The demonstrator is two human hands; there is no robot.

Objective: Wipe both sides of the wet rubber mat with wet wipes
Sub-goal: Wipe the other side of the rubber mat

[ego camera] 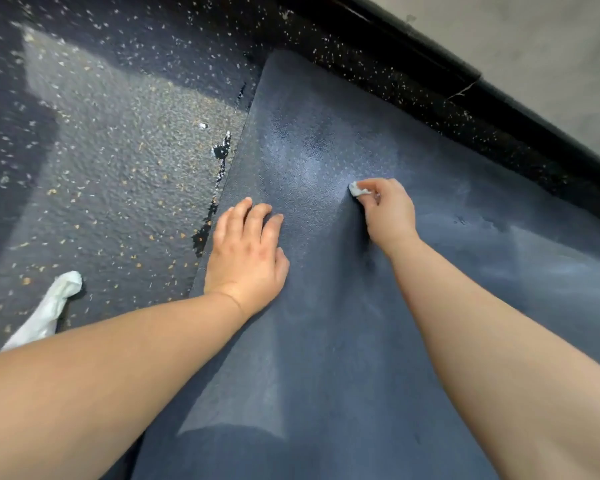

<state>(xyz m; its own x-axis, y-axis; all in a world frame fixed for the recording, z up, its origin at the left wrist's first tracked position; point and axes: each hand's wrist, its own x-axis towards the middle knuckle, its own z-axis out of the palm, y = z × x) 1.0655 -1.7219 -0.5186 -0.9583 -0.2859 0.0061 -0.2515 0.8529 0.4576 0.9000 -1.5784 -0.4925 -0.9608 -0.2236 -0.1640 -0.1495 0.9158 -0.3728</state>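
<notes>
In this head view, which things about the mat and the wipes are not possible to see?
1. Head view: the underside of the rubber mat is hidden, as it lies on the floor.
2. The wet wipe is mostly covered by the fingers of the right hand; only a white corner shows.
3. The mat's near end is cut off by the bottom edge.
4. The lower end of the crumpled wipe is hidden behind the left forearm.

We can read no text, label or number on the rubber mat point(343, 341), wet wipe point(358, 190) or speckled floor point(118, 150).
</notes>
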